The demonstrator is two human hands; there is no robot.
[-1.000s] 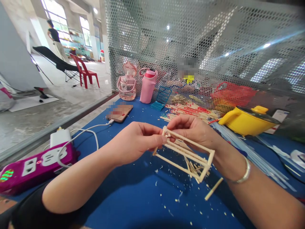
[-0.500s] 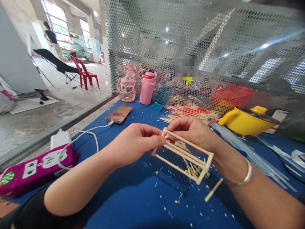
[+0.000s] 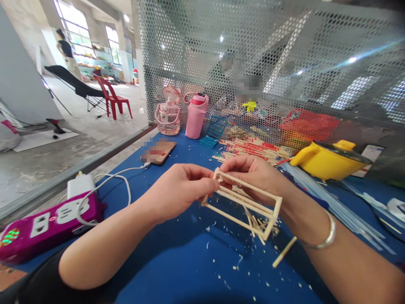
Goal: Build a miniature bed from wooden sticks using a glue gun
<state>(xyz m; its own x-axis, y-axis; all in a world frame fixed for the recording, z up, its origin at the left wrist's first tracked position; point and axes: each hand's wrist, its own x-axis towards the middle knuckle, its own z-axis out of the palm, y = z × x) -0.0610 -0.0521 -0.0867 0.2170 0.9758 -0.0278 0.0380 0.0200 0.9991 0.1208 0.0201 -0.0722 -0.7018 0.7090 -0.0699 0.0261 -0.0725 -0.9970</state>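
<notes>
A box-shaped frame of thin wooden sticks is held up over the blue tabletop, its long side slanting down to the right. My left hand pinches its left end between thumb and fingers. At that same end, my right hand grips it from behind, its fingertips partly hidden by the sticks. Beneath the frame lies a small heap of cut stick pieces. One loose short stick rests to the right of it, among scattered pale chips.
Behind my hands are a pile of red-tipped sticks, a pink bottle, a clear jug and a yellow pot. A phone is wired toward a purple power strip. Clear rods lie right; perforated metal sheet stands behind.
The frame has tilted slightly, its right end rising a little and its near-left corner shifting slightly left. Both hands keep hold at the left end.
</notes>
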